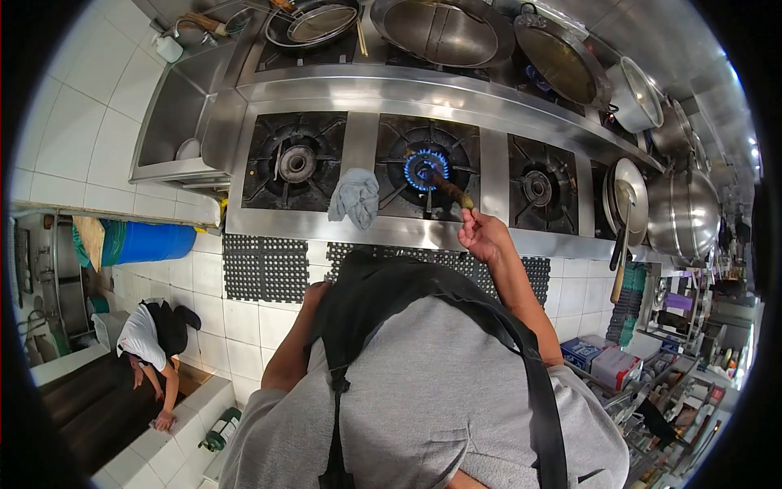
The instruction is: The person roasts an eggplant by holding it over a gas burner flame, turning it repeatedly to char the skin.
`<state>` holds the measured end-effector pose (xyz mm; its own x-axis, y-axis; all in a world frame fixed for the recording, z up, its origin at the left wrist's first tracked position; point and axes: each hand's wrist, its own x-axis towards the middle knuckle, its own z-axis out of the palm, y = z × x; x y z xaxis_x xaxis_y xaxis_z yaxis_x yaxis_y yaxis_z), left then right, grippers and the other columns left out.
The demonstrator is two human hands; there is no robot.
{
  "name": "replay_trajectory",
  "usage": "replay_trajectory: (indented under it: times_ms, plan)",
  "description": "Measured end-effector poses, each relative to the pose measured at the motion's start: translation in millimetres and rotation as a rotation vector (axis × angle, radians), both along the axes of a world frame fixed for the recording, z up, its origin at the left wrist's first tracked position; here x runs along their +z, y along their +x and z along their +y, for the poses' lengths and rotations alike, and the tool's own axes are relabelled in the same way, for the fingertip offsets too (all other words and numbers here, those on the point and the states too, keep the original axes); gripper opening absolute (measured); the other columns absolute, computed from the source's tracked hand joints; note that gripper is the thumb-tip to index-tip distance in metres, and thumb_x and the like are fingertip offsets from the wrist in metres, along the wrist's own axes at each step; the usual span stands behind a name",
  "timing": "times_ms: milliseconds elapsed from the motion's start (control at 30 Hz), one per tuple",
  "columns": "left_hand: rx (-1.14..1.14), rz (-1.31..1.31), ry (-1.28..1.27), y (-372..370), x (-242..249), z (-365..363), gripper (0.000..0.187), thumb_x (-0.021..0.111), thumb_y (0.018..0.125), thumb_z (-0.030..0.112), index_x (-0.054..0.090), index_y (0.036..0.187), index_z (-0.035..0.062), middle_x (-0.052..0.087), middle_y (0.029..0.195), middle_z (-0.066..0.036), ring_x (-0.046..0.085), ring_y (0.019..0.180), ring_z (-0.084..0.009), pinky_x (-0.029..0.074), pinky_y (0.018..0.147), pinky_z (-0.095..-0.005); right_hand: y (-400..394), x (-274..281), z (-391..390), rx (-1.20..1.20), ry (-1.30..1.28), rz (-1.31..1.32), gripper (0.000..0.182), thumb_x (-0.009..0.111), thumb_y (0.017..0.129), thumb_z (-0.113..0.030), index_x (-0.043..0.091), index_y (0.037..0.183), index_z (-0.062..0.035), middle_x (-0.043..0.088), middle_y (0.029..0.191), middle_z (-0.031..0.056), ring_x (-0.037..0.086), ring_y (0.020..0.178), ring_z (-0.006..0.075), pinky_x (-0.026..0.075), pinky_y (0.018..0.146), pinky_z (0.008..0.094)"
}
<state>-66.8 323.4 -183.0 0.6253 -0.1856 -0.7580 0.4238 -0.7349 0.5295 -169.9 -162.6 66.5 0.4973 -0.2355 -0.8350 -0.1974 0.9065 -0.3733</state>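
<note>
My right hand (482, 235) is closed, its fingertips pinching one end of a long, slender brown piece with a greenish end (454, 192). I cannot make out its exact kind. Its far end lies over the blue flames of the lit middle burner (425, 169). My left hand (321, 290) hangs low beside the black apron (391, 285); its fingers are hidden. A crumpled grey cloth (354, 198) lies on the stove's front, between the left burner (295, 165) and the middle one.
Large woks (440, 33) and pots line the back range. The right burner (537, 188) is unlit. Pans (629, 196) and a steel pot (684, 213) stand at the right. Rubber mats (265, 269) lie on the floor. At the left, another person (147, 338) bends over a dark surface.
</note>
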Motion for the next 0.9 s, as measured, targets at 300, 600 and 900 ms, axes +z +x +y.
replay_trajectory:
  times_ms: [300, 600, 900]
  plan:
    - [0.012, -0.008, -0.116, 0.3, -12.7, 5.4, 0.047, 0.063, 0.086, 0.044, 0.072, 0.106, 0.0019, 0.073, 0.091, -0.013, 0.069, 0.084, -0.0182, 0.053, 0.075, -0.0317, -3.2, -11.3, -10.5, -0.193, 0.324, -0.196, 0.02, 0.045, 0.1, -0.014, 0.061, 0.1, -0.0024, 0.064, 0.074, -0.0032, 0.059, 0.058, 0.0073, 0.052, 0.067, 0.0311]
    - [-0.01, -0.021, -0.052, 1.3, -8.4, 5.2, 0.047, 0.062, 0.086, 0.045, 0.072, 0.104, 0.0033, 0.073, 0.089, -0.013, 0.07, 0.083, -0.0203, 0.053, 0.075, -0.0338, 3.5, -9.0, -15.5, -0.284, 0.363, -0.246, 0.02, 0.044, 0.099, -0.012, 0.062, 0.101, -0.0021, 0.068, 0.078, -0.0043, 0.065, 0.064, 0.0061, 0.052, 0.069, 0.0309]
    - [-0.027, -0.054, -0.067, -1.1, -45.5, 21.8, 0.05, 0.058, 0.085, 0.051, 0.072, 0.101, 0.0052, 0.072, 0.09, -0.017, 0.07, 0.088, -0.0265, 0.051, 0.078, -0.0388, 3.9, -11.0, -18.8, -0.303, 0.355, -0.282, 0.019, 0.045, 0.098, -0.01, 0.062, 0.101, -0.002, 0.067, 0.078, -0.0042, 0.062, 0.063, 0.006, 0.052, 0.07, 0.0313]
